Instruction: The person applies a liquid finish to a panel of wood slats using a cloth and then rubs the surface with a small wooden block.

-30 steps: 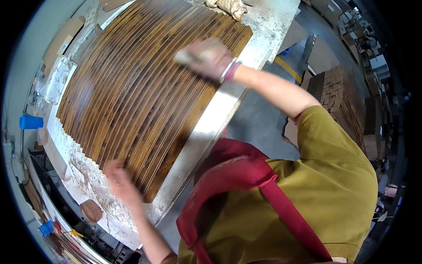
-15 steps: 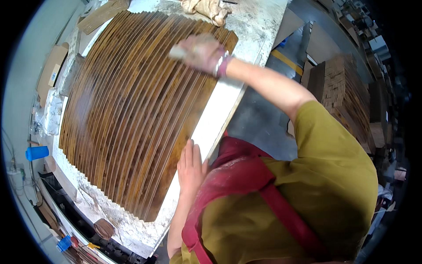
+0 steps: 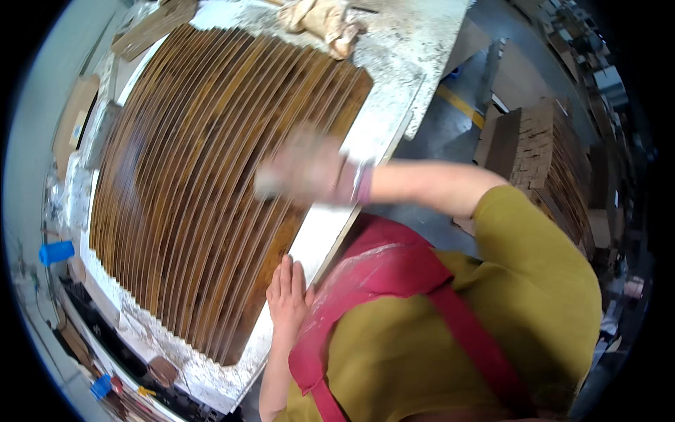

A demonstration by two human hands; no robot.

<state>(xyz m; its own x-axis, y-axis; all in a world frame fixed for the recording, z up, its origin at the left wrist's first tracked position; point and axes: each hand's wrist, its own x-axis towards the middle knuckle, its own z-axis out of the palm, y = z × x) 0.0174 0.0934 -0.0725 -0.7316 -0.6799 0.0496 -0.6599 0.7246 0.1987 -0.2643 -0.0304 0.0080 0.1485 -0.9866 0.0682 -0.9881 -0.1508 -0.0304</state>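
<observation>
Many narrow brown wooden boards (image 3: pixel 190 183), dark-grained and glossy, lie side by side in a tight row. My right hand (image 3: pixel 309 165), in a pale glove with a purplish cuff, is smeared by motion over the boards near their right side. Its fingers are closed around a pale greyish pad (image 3: pixel 266 184) whose kind I cannot make out. The pad is over or on the board faces. My bare left hand (image 3: pixel 287 295) rests with fingers extended at the near right edge of the row, beside the outermost board, holding nothing.
The boards lie on a white, stained worktable (image 3: pixel 394 84). A crumpled beige cloth (image 3: pixel 323 21) lies at its far end. A blue cup (image 3: pixel 56 252) stands at the left. Stacked boards (image 3: pixel 548 155) stand on the floor to the right, near a yellow floor line (image 3: pixel 460 105).
My right hand has swept nearer along the boards with the pale pad. My left hand stays at the row's edge, and the view has shifted slightly.
</observation>
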